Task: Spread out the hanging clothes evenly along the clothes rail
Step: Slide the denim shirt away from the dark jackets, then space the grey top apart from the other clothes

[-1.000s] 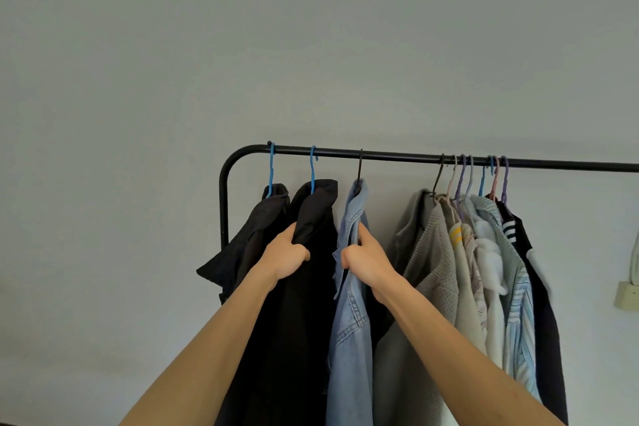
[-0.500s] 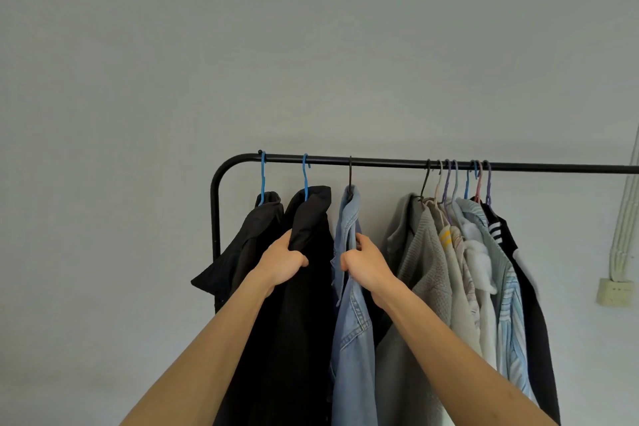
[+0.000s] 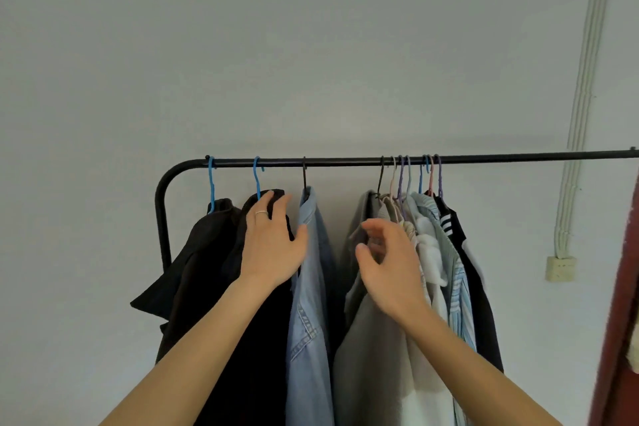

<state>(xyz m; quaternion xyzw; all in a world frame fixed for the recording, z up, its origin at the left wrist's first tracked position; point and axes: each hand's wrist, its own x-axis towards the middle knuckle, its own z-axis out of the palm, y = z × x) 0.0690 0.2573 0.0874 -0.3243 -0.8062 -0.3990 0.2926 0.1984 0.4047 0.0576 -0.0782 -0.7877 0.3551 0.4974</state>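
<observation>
Just right of my open right hand (image 3: 387, 263), bunched clothes (image 3: 425, 239) crowd the rail (image 3: 345, 161); left hand (image 3: 273, 245), spread, apparently rests on black jacket (image 3: 262, 287). Slide hooks singly.

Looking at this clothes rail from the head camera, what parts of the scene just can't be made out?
- Right end of the clothes rail: cut off by the picture's right edge.
- Hems of all the clothes, such as the denim shirt: cut off by the bottom edge.
- Garments in the bunched group: they overlap, and the right hand covers some.
- Red-brown thing at far right: only a strip shows.
</observation>
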